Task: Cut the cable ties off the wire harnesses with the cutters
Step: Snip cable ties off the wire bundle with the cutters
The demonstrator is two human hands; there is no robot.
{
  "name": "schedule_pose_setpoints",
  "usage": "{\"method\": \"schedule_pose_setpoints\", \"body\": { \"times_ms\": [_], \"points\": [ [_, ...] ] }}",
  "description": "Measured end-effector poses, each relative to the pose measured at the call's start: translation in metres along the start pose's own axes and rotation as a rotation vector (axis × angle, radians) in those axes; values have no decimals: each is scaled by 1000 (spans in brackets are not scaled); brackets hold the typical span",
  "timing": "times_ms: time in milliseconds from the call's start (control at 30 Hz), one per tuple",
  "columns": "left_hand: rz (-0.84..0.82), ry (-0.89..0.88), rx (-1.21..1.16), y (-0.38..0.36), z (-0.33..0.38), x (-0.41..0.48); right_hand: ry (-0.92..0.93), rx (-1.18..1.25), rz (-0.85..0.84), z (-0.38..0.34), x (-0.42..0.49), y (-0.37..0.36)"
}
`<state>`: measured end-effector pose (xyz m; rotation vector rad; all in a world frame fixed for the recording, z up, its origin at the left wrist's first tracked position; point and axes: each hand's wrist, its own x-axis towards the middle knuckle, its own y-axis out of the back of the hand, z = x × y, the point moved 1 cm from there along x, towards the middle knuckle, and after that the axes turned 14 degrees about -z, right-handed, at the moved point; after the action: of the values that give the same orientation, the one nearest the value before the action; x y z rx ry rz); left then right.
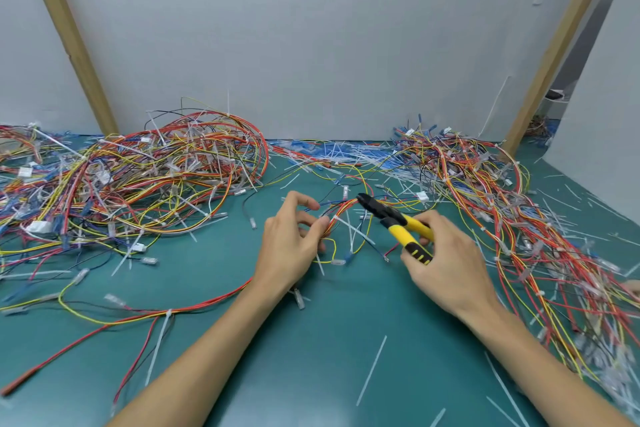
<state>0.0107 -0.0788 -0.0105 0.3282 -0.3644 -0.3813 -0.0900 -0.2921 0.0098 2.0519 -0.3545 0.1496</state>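
My left hand point(289, 246) pinches a thin wire harness point(341, 210) of red, orange and yellow wires near a white cable tie point(353, 229) on it. My right hand point(446, 260) grips the yellow-and-black handles of the cutters point(398, 222). The dark jaws of the cutters point up and left and sit at the bend of the harness, just right of my left fingertips. The harness runs back under my left wrist and across the mat to the left.
A big tangle of wire harnesses point(138, 180) covers the left of the green mat point(311, 350). Another pile point(519, 218) runs down the right side. Cut white ties point(372, 369) lie scattered about. A grey wall with wooden posts point(69, 38) closes the back.
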Motion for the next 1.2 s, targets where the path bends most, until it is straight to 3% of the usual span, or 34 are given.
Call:
{"method": "schedule_pose_setpoints", "body": {
  "times_ms": [200,367,733,1200],
  "points": [
    [-132,-63,33,1,8,-4,12,-150,27,4,0,15],
    [-72,-54,132,-3,12,-6,4,-185,21,2,0,11],
    [-73,119,-160,-9,15,-11,155,-375,91,8,4,15],
    [-115,195,-285,-11,21,-14,143,-262,20,-6,-2,12]
  ]
}}
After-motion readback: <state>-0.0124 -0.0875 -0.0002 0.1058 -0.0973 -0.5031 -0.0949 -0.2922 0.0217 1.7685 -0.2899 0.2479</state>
